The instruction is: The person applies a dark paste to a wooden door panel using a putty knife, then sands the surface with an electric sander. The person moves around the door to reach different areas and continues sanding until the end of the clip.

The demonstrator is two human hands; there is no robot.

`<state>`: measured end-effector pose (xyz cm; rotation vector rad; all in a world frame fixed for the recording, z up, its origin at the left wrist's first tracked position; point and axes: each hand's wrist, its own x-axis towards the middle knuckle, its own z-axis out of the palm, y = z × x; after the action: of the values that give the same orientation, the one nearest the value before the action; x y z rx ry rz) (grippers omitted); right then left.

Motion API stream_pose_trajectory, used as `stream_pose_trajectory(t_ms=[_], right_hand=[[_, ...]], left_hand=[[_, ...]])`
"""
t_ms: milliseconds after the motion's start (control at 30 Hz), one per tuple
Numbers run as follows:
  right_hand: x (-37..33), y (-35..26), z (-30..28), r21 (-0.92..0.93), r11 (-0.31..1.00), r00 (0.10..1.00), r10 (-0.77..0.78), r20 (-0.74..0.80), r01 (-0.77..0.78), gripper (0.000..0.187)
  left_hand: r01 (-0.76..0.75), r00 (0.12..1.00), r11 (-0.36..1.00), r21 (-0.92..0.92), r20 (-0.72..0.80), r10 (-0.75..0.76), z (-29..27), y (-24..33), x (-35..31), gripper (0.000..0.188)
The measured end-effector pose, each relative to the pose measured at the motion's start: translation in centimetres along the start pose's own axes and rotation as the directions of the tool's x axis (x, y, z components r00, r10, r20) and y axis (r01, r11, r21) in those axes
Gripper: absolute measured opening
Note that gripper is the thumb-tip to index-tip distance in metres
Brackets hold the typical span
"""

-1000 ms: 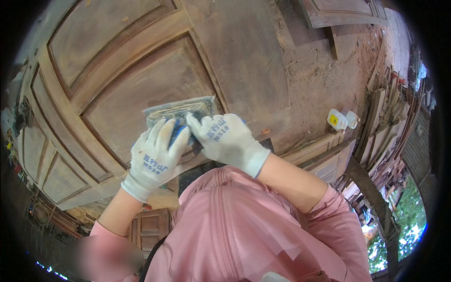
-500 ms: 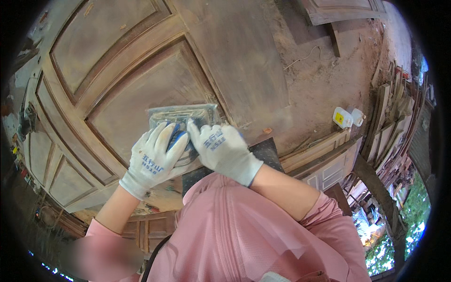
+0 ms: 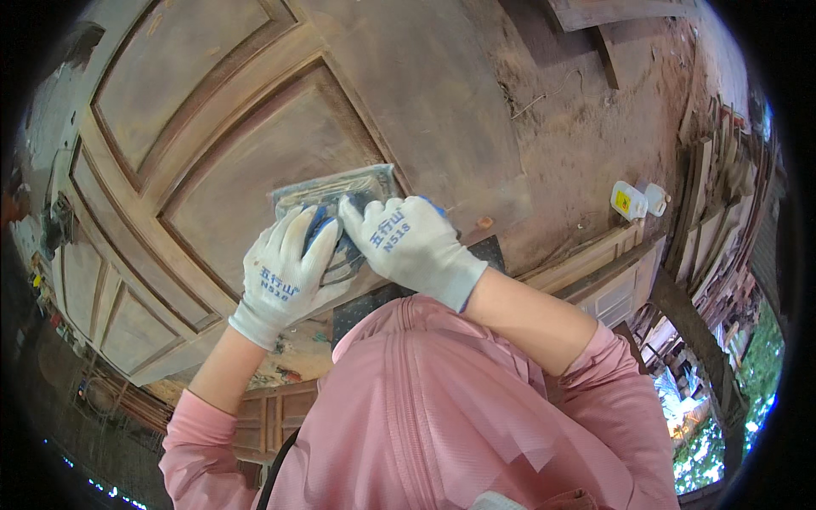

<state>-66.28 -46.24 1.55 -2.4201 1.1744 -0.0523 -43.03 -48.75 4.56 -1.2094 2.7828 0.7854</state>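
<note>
Both my hands, in white knit gloves with blue palms, rest on a flat rectangular sander [image 3: 336,189] with a greyish, dusty base. My left hand [image 3: 287,259] wraps its near left side, fingers closed round the body. From the right, my right hand [image 3: 406,242] presses on the top with its fingers bent, the fingertips partly hidden. The sander lies on the lower raised panel of a brown wooden door [image 3: 263,144], close to the panel's right-hand moulding. Pale dust hazes the wood.
A plain flat wooden section [image 3: 433,110] adjoins the panels on the right. White plastic jugs [image 3: 629,201] stand on the dusty ground beyond it. Stacked boards [image 3: 701,204] line the far right, and a dark speckled surface [image 3: 348,316] shows just in front of me.
The sander's right end has swung slightly away from me, and my right hand has shifted a little right with it. The whole view has also moved slightly. Both hands keep their hold.
</note>
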Motion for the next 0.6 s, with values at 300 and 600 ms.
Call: stream_pose_trajectory(t_ms=[300, 600], right_hand=[[2.1, -5.0, 2.1, 0.089, 0.996, 0.996, -0.025, 0.086, 0.017, 0.042], [1.4, 0.5, -0.2, 0.103, 0.984, 0.989, 0.137, 0.064, -0.143, 0.045]], left_hand=[[0.077, 0.997, 0.995, 0.055, -0.031, -0.076, 0.4, -0.7, -5.8, 0.072], [-0.09, 0.988, 0.996, 0.026, -0.124, 0.092, -0.4, -1.4, 2.1, 0.071]])
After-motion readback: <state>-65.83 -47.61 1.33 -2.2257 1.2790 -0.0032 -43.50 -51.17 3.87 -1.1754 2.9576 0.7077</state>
